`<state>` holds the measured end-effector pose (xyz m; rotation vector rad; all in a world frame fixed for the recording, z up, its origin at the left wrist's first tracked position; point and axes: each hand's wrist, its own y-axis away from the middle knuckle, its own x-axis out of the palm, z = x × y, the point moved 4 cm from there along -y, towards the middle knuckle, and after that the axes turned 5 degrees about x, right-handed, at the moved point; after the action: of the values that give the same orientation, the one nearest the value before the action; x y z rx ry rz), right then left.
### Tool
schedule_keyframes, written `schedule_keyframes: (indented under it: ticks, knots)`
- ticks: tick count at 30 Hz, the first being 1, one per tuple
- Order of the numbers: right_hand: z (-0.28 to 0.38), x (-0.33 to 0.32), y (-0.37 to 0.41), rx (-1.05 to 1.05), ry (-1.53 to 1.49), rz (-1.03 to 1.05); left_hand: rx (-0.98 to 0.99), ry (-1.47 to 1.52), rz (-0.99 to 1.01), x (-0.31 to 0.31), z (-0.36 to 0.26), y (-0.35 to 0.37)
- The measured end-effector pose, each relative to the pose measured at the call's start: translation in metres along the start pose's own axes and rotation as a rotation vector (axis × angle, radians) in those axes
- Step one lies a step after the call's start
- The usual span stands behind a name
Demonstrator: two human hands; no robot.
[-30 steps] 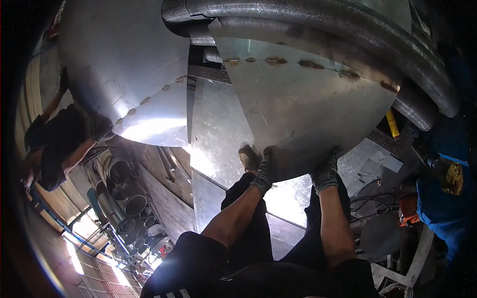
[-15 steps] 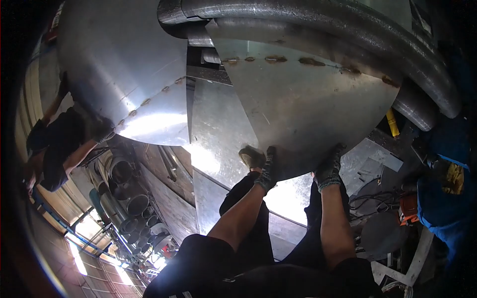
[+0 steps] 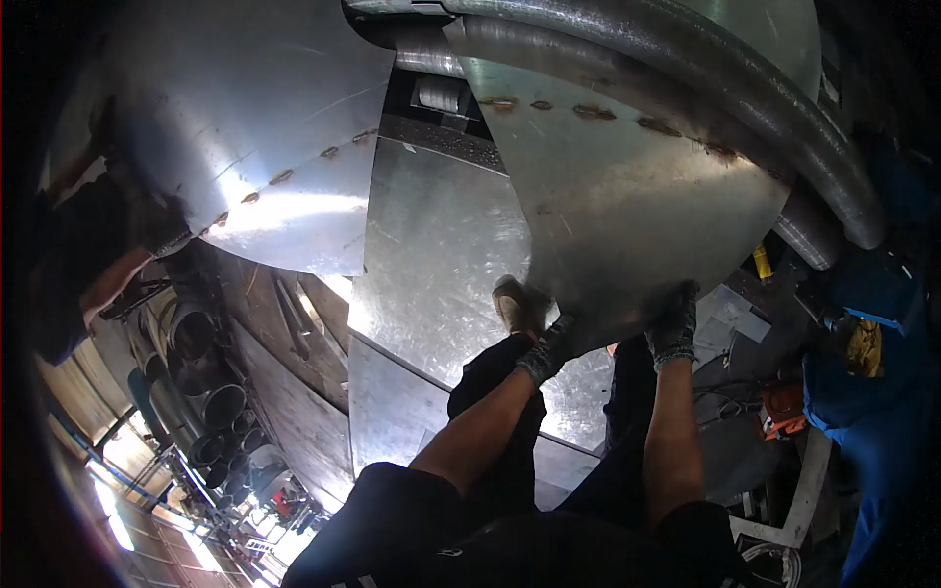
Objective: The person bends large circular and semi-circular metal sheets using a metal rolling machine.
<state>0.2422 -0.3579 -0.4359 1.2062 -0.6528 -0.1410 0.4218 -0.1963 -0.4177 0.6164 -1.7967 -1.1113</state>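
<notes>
A curved metal sheet (image 3: pixel 627 211) with a row of brownish weld spots fills the upper middle. My left hand (image 3: pixel 549 351), in a dark glove, is closed round its near edge at the lower left corner. Further right, my gloved right hand (image 3: pixel 672 323) grips the same edge, its fingers partly lost in shadow. The sheet's far side lies against the rollers, below the thick upper roller (image 3: pixel 686 44). A second curved sheet (image 3: pixel 274 118), also with weld spots, stands to the left, and a co-worker's gloved hand (image 3: pixel 172 240) is at its lower edge.
Flat metal plates (image 3: pixel 431 245) lie on the floor beneath my feet. Several round pipes or tubes (image 3: pixel 201 392) are stacked at the lower left. On the right are an orange tool (image 3: pixel 782 410), cables, a yellow object (image 3: pixel 762 262) and a blue cover (image 3: pixel 833 392).
The sheet in my hands sits slightly further right in view, and the gap to the left sheet is wider. Both hands still grip it. The co-worker appears further left.
</notes>
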Motion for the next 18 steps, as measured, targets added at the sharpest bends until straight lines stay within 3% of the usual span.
schedule_keyframes:
  ticks: [3, 4, 5, 6, 7, 8, 13, 15, 16, 17, 18]
  knots:
    - [-0.01, 0.003, 0.014, -0.049, 0.028, -0.035, 0.038, -0.356, 0.17, -0.013, -0.006, 0.017]
    - [-0.03, 0.02, 0.03, 0.084, -0.136, 0.213, 0.063, -0.485, 0.237, -0.017, -0.005, 0.02]
    - [-0.042, 0.028, 0.041, 0.16, -0.155, 0.202, 0.054, -0.538, 0.284, -0.022, -0.002, 0.021]
    - [-0.054, 0.036, 0.053, 0.235, -0.175, 0.189, 0.042, -0.568, 0.318, -0.03, 0.001, 0.02]
    - [-0.064, 0.02, 0.044, 0.226, -0.111, 0.049, -0.022, -0.546, 0.344, -0.037, 0.008, 0.016]
    - [-0.075, 0.002, 0.036, 0.224, -0.044, -0.091, 0.108, -0.679, 0.391, -0.031, 0.003, 0.021]
    - [-0.064, 0.046, 0.04, 0.118, -0.348, 0.077, 0.207, -0.591, 0.43, -0.001, -0.003, 0.004]
    - [-0.059, 0.057, 0.036, 0.102, -0.331, 0.091, -0.113, -0.056, 0.211, 0.02, -0.012, -0.001]
    - [-0.062, 0.053, 0.038, 0.091, -0.324, 0.106, -0.075, 0.184, 0.316, 0.03, -0.008, -0.013]
    - [-0.064, 0.046, 0.04, 0.083, -0.333, 0.093, -0.092, 0.182, 0.316, 0.034, 0.001, -0.017]
    - [-0.059, 0.044, 0.036, 0.107, -0.326, 0.091, -0.048, 0.209, 0.206, 0.039, 0.003, -0.031]
